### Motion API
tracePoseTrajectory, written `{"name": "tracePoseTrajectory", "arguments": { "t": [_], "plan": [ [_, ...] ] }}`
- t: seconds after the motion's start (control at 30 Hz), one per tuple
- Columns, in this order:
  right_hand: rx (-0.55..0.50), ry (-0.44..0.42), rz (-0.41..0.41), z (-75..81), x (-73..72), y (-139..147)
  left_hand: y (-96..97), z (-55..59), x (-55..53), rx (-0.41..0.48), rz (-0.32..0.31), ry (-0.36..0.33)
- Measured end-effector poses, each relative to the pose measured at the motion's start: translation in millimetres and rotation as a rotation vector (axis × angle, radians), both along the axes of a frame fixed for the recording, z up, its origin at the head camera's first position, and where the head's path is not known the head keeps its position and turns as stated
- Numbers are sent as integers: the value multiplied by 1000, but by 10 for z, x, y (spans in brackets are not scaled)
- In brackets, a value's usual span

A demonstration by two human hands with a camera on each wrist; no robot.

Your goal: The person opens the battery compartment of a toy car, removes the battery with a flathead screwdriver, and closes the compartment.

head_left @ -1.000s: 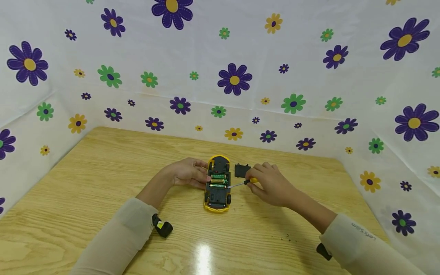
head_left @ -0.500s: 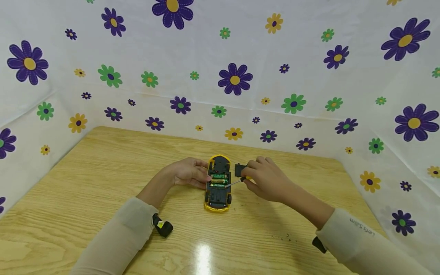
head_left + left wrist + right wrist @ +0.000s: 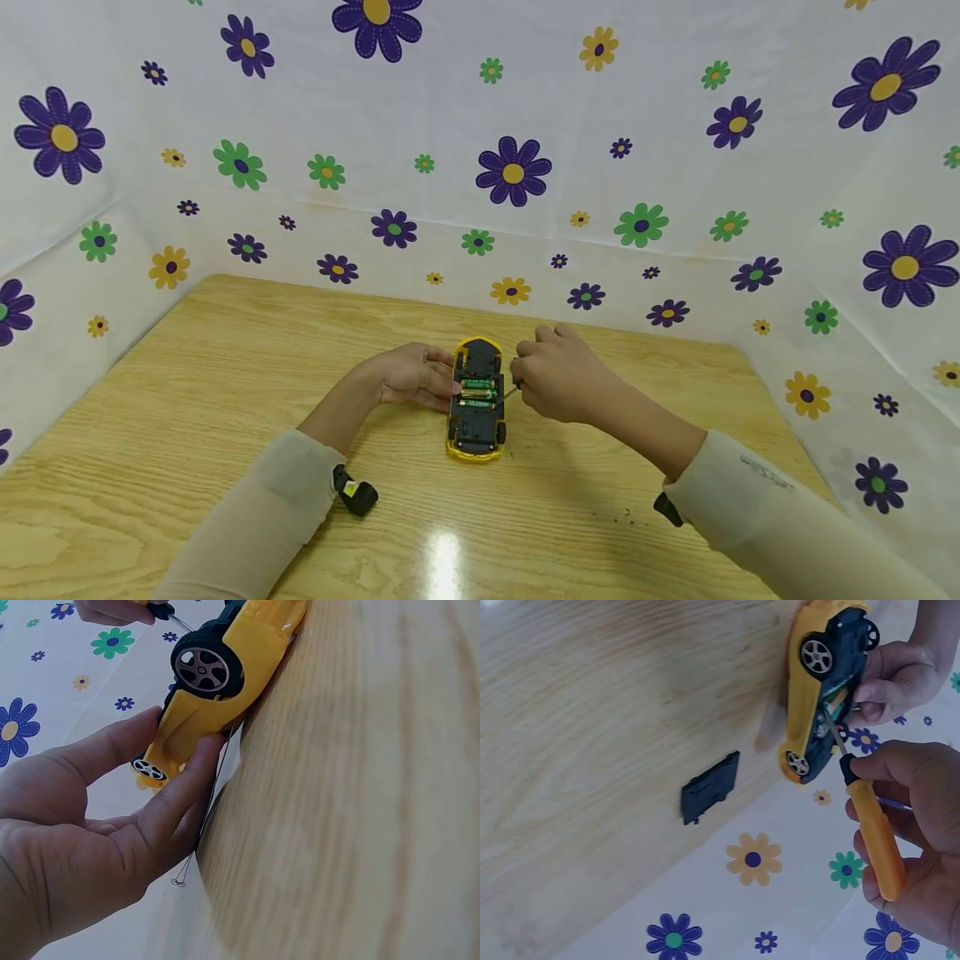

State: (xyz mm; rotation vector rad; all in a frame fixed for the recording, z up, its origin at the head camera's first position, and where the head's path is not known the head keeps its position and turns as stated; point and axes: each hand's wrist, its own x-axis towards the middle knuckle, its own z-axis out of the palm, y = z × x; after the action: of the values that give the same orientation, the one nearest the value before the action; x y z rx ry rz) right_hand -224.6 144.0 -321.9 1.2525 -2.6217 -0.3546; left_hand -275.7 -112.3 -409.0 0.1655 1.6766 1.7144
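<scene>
Three batteries (image 3: 477, 394) lie in the car (image 3: 808, 694), screwdriver (image 3: 877, 841) in right hand (image 3: 562, 375).

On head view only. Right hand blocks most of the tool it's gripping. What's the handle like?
Observer: Right wrist view: the right hand grips the screwdriver by a yellow-orange handle.

Operator: Anything behind it that I'm missing?

Observer: Yes, right wrist view again: a flat black panel lies on the table, apart from the car.

Operator: I'm mostly looking at the car's underside. What do the wheels look like from the side?

Observer: Left wrist view: the one nearest that camera has a silvery spoked rim.
</scene>
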Motion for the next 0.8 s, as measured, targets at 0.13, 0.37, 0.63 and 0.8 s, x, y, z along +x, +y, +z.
{"name": "tracePoseTrajectory", "arguments": {
  "t": [0.13, 0.37, 0.63, 0.8],
  "plan": [
    [72, -41, -39, 62, -34, -101, 12, -3, -8, 4, -5, 7],
    [167, -110, -104, 142, -65, -237, 34, 8, -15, -3, -8, 11],
    [85, -151, -94, 85, -78, -145, 27, 12, -9, -9, -2, 15],
    [-16, -156, -68, 7, -70, -20, 6, 8, 7, -14, -7, 17]
  ]
}}
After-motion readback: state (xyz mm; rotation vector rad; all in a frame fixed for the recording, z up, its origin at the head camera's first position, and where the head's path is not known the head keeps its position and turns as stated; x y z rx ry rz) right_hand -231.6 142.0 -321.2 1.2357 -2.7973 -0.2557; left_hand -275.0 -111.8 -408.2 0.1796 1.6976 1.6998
